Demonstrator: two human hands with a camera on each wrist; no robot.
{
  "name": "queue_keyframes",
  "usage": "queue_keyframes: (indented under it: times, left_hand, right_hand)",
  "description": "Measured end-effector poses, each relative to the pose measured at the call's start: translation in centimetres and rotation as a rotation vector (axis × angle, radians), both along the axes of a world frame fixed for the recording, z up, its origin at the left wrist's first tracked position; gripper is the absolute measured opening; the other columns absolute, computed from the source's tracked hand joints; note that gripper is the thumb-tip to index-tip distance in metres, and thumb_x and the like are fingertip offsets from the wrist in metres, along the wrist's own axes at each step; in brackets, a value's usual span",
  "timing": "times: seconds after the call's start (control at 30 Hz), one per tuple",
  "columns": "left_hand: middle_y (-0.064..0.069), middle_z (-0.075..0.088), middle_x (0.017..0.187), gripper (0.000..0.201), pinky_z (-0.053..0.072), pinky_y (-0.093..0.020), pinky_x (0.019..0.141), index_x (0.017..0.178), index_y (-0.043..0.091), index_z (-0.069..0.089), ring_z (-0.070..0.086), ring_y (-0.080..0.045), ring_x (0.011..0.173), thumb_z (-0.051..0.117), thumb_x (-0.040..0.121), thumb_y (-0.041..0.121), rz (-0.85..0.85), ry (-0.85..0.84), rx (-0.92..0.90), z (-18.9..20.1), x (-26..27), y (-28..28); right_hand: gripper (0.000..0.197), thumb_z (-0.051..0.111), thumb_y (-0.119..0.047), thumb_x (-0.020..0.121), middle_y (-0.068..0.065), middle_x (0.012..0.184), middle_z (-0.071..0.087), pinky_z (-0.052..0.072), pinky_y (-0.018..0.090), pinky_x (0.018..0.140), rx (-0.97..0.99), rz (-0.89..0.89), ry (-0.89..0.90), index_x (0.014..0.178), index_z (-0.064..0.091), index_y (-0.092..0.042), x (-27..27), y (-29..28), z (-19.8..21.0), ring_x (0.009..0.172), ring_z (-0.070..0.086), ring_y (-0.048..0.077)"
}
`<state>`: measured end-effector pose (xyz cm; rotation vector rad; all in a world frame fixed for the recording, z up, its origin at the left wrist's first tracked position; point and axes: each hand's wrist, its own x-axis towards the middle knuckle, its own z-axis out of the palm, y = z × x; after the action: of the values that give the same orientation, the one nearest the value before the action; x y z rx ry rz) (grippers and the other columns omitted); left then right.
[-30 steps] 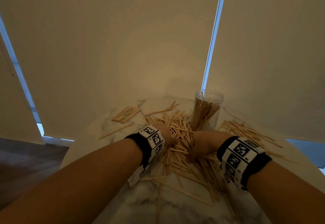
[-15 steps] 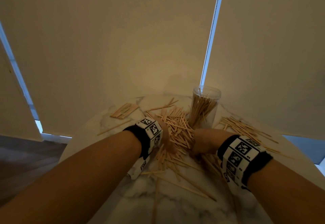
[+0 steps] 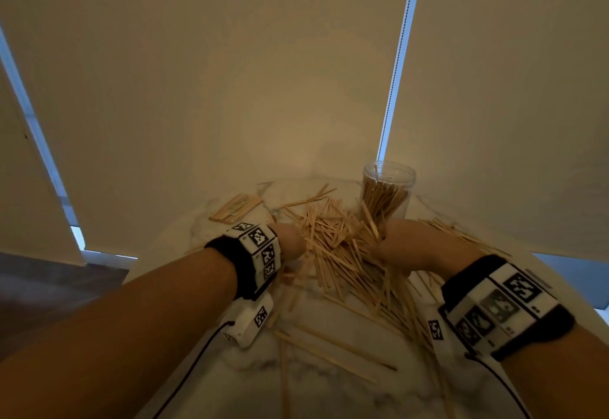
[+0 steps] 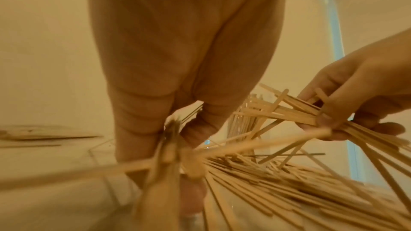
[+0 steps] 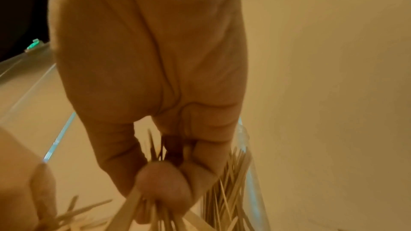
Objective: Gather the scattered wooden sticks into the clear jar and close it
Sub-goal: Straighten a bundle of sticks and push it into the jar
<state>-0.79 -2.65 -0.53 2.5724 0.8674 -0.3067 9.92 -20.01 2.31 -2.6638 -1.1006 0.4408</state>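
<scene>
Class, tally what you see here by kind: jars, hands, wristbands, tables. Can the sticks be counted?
clear jar: 1
hands: 2, left hand and right hand
marker wristbands: 2
table: 1
wooden sticks: too many to count
Total without sticks: 6
</scene>
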Motion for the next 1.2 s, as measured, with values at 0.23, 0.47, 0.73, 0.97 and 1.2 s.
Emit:
queue_keyframes:
  times: [0.23,0.47,0.73,0.97,1.2]
  left_hand:
    - [-0.008,0.049,0.072,0.012,0.035,-0.017,0.042,0.104,0.008,0.049,0.041,-0.015,0.049,0.041,0.101,0.016,0.390,-0.385,-0.641,-1.4,-0.2,1.7]
    - [-0.008,0.058,0.082,0.028,0.040,-0.030,0.062,0.086,0.011,0.054,0.048,-0.020,0.064,0.041,0.103,0.029,0.286,-0.573,-0.568,0.2,1.3,0.6]
    - [-0.005,0.074,0.091,0.047,0.051,-0.036,0.072,0.115,0.014,0.062,0.063,-0.021,0.074,0.039,0.099,0.052,0.356,-0.889,-0.756,1.5,3.6,-0.6]
    - [-0.007,0.074,0.105,0.119,0.054,-0.047,0.093,0.112,0.015,0.070,0.071,-0.026,0.098,0.049,0.037,0.105,0.403,-0.878,-0.831,1.5,7.5,0.9]
    - [-0.010,0.076,0.083,0.048,0.059,-0.047,0.082,0.087,0.013,0.077,0.072,-0.031,0.084,0.072,0.067,0.057,0.354,-0.891,-0.736,1.1,7.4,2.6]
  right_hand:
    - [0.025,0.057,-0.027,0.092,0.013,0.077,0.074,0.062,0.042,0.070,0.241,-0.012,0.016,0.091,0.069,-0.004,-1.0,-1.2,2.1,0.065,0.072,0.024]
    - [0.021,0.054,-0.032,0.095,0.004,0.082,0.074,0.060,0.047,0.077,0.457,0.032,0.043,0.097,0.065,-0.014,-2.0,-0.4,3.1,0.071,0.073,0.018]
    - [0.012,0.055,-0.024,0.088,-0.002,0.081,0.071,0.060,0.048,0.076,0.550,0.080,0.098,0.091,0.065,-0.030,-1.6,3.4,2.4,0.075,0.070,0.018]
    - [0.014,0.052,-0.013,0.094,0.006,0.083,0.074,0.061,0.045,0.073,0.538,0.173,0.157,0.095,0.064,-0.020,0.5,7.3,1.5,0.071,0.072,0.022]
    - [0.018,0.061,-0.010,0.093,0.001,0.089,0.074,0.061,0.044,0.080,0.508,0.188,0.294,0.104,0.060,-0.024,0.9,7.3,0.4,0.081,0.074,0.026]
